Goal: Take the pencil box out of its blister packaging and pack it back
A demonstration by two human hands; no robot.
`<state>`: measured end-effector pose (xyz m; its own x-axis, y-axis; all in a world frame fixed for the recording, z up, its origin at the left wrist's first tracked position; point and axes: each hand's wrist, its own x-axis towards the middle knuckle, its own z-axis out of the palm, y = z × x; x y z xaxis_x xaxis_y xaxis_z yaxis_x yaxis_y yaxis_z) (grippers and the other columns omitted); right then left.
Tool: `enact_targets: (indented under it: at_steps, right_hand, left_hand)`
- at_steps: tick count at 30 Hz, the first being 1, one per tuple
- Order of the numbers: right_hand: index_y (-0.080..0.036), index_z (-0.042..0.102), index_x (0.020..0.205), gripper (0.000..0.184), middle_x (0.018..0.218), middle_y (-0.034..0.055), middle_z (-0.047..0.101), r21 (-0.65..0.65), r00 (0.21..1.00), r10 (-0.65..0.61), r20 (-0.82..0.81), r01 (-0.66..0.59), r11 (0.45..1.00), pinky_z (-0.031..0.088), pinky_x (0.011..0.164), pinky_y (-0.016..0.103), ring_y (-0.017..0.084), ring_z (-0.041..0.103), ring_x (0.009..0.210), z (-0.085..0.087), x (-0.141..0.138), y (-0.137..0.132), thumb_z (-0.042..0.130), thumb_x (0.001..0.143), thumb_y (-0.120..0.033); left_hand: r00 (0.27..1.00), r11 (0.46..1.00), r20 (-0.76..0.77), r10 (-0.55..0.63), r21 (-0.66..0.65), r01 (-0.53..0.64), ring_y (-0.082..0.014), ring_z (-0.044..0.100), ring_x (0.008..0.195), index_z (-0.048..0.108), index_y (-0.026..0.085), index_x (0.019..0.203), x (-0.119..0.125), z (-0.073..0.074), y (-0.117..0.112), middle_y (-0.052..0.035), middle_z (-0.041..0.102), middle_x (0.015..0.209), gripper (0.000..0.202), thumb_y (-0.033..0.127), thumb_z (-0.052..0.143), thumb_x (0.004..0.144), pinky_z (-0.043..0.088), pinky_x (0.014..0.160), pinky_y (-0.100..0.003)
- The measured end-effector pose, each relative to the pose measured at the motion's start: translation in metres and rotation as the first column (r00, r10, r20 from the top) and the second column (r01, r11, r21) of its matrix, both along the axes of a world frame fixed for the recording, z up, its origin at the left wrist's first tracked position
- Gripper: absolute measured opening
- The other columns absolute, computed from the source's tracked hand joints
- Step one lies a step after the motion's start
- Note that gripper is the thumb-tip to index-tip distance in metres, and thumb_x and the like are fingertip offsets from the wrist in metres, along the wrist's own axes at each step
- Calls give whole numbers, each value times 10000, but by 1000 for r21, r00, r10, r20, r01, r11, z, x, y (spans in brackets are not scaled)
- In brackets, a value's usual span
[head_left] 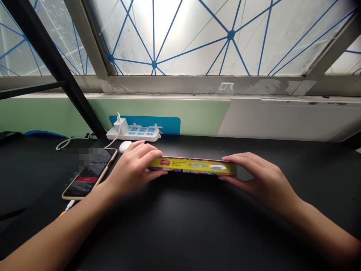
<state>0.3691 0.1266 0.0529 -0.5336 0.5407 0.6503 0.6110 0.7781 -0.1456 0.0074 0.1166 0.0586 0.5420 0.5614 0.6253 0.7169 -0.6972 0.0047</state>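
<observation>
The left hand (132,169) and the right hand (261,180) were both closed on a yellow flat box (193,166), one at each end, with the fingers curved over its upper face and the thumbs out of view beneath. The box sat between the hands, its long printed edge facing the onlooker and a red logo towards the left hand. Whether it touched the surface below could not be determined. In this inspector's judgement, an even two-ended hold was sound practice, as it kept the box level and its corners supported.

A white mouse (125,146) lay just beyond the left hand's fingers. Further left of that hand lay a smartphone (90,174) in a gold-edged case, its screen lit. Beyond the hand stood a white power strip (134,131) with a charger (121,126) plugged in.

All of this rested on a black desk (180,229). Behind it ran a green wall panel (169,113), below a frosted window (180,34) crossed by blue lines.
</observation>
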Motion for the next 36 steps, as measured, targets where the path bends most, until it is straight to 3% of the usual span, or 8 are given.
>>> enact_targets:
  at_steps: [7, 11, 16, 20, 23, 26, 31, 36]
  right_hand:
    - [-235, 603, 1267, 330, 1095, 77, 791, 156, 973, -3, 229, -33, 987, 604, 816, 403, 271, 765, 919, -6, -7, -11, 674, 945, -263]
    - [-200, 634, 1227, 248, 1181, 88, 773, 132, 949, 61, 311, -107, 986, 596, 871, 404, 274, 749, 1028, -11, -16, -13, 608, 980, -196]
    - [-210, 653, 1228, 296, 1214, 74, 761, 66, 930, 139, 339, -171, 983, 591, 885, 393, 248, 732, 1070, -17, -25, -13, 535, 985, -90]
    - [-238, 671, 1206, 276, 1180, 60, 770, 18, 942, 158, 296, -171, 985, 590, 888, 396, 247, 732, 1057, -14, -27, -13, 566, 975, -131]
    - [-242, 670, 1188, 251, 1168, 61, 774, 9, 943, 173, 283, -184, 983, 587, 875, 390, 240, 736, 1034, -12, -26, -12, 576, 975, -147]
    - [-256, 669, 1200, 269, 1169, 54, 775, -6, 944, 189, 271, -195, 981, 583, 866, 387, 235, 739, 1018, -11, -25, -11, 584, 967, -152]
    - [-232, 655, 1198, 262, 1165, 64, 763, -27, 937, 196, 289, -197, 980, 569, 891, 395, 241, 723, 1039, -11, -25, -11, 593, 959, -144]
    - [-211, 630, 1266, 308, 1190, 107, 736, -17, 940, 146, 309, -148, 989, 579, 904, 428, 278, 702, 1081, -14, -27, -9, 612, 959, -201]
  left_hand:
    - [960, 999, -278, 22, -24, -30, -289, 736, 979, 618, 178, 1112, 12, 3, -10, -114, 768, 1131, 180, 244, 661, 950, 477, 1005, -504]
    - [922, 998, -387, -15, -57, -8, -336, 715, 1055, 645, 145, 1133, 21, -1, -15, -159, 737, 1236, 244, 321, 654, 965, 489, 969, -515]
    - [920, 995, -388, -50, -94, 14, -319, 705, 1056, 662, 145, 1153, 22, -8, -13, -136, 726, 1276, 241, 311, 608, 987, 473, 981, -502]
    - [945, 989, -323, -58, -150, 9, -306, 695, 1024, 687, 161, 1137, 16, -1, -6, -127, 751, 1193, 439, 555, 570, 983, 479, 958, -471]
    - [941, 987, -326, 91, -96, -129, -320, 681, 985, 715, 160, 1070, 4, 8, -1, -135, 764, 1008, 437, 533, 494, 1017, 490, 887, -459]
    - [873, 926, -348, 342, -34, -376, -336, 676, 898, 719, 163, 1027, -10, 11, 3, -132, 741, 852, 366, 438, 478, 1015, 493, 784, -436]
    - [838, 823, -348, 421, -243, -514, -231, 633, 588, 699, 205, 1092, -24, 5, 7, -66, 716, 725, 289, 331, 462, 985, 420, 560, -295]
    - [937, 766, -35, 346, -566, -304, -202, 653, 672, 558, 212, 1337, -15, -3, 9, -24, 725, 814, 393, 293, 511, 956, 433, 600, -280]
